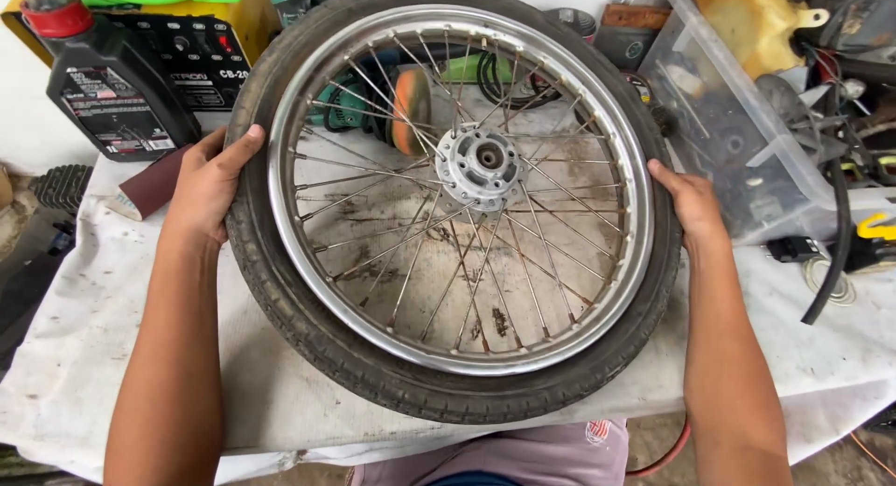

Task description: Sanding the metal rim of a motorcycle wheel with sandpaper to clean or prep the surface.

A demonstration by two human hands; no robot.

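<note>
A spoked motorcycle wheel lies flat on a stained white cloth (pixel 112 309). It has a black tyre (pixel 411 383), a shiny metal rim (pixel 485 360) and a grey hub (pixel 481 164) in the middle. My left hand (pixel 210 183) grips the tyre's left side, thumb over the top. My right hand (pixel 691 201) grips the tyre on its right side. Both forearms reach in from the bottom of the view.
A black oil bottle with a red cap (pixel 103 85) stands at the back left beside a yellow box (pixel 210 48). A green power tool with an orange pad (pixel 406 108) lies behind the wheel. A clear plastic bin (pixel 737 141) and cables crowd the right.
</note>
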